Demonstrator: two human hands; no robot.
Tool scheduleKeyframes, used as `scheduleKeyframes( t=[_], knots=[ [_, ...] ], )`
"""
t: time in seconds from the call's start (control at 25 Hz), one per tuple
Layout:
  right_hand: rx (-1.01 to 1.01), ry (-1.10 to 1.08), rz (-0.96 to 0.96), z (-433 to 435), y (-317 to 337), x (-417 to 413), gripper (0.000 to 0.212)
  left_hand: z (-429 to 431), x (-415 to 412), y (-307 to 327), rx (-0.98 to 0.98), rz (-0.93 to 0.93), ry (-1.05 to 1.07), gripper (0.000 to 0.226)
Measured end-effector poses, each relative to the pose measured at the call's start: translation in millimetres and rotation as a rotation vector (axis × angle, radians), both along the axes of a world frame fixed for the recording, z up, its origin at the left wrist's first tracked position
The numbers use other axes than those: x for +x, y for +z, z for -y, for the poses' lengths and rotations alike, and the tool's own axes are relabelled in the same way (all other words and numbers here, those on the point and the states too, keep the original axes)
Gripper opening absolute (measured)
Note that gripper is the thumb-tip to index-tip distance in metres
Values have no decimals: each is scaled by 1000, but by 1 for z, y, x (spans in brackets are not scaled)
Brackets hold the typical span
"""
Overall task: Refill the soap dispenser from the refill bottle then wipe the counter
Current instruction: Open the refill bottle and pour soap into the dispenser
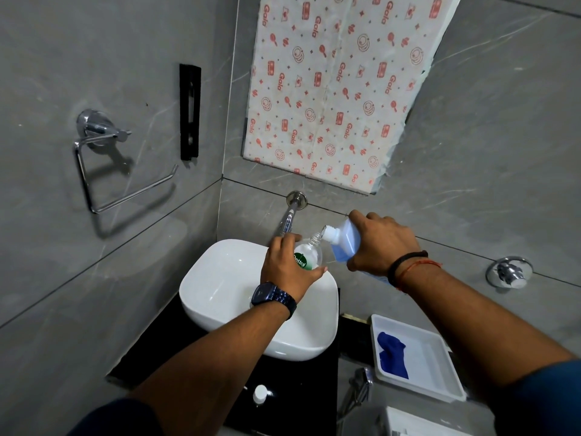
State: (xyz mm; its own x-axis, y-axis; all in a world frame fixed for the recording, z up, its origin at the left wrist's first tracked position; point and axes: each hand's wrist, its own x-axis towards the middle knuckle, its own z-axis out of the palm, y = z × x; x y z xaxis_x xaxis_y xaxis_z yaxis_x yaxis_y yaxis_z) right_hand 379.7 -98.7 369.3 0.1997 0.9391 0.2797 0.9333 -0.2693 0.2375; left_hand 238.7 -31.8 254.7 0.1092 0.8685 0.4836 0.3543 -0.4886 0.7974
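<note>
1. Dispenser (309, 258): clear Dettol btl, held over the white basin (220, 278) by the left hand (287, 269); fingers clamped round its body, neck open and tilted up-right. Pump top not on it.
2. Refill bottle (347, 243): blue liquid inside, white neck, held by the right hand (382, 243), fingers wrapped tight round the body. Btl is tipped left and down, mouth just beside the dispenser's neck; touching or not can't be told. No stream can be made out.
3. Tap (287, 218): chrome spout from the back wall, behind and just above the left hand.
4. Table (301, 388): black top under the basin. White cap (260, 394) lies on it near the front edge, well apart from both btls.
5. Tray (440, 366): white, shallow, to the right of the basin, beyond the black top. Blue cloth (393, 354) is bunched in its left part.
6. Wrists: dark watch (272, 298) on left, black band (405, 262) + red thread on right.
7. Walls: grey tile; chrome towel ring (103, 171) and black bracket (190, 111) on left wall, chrome valve knob (509, 272) on right, patterned sheet (339, 83) marked "Gala" above the tap.
</note>
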Motion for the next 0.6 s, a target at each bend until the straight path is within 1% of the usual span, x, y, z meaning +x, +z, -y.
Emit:
scheduleKeyframes(
  t=[0.36,0.6],
  knots=[
    [10,17,70,-5,2,0,73,-2,-1,1,-20,-13,7,73],
    [-2,22,66,-5,4,-4,72,-3,-3,1,-19,-12,6,72]
  ],
)
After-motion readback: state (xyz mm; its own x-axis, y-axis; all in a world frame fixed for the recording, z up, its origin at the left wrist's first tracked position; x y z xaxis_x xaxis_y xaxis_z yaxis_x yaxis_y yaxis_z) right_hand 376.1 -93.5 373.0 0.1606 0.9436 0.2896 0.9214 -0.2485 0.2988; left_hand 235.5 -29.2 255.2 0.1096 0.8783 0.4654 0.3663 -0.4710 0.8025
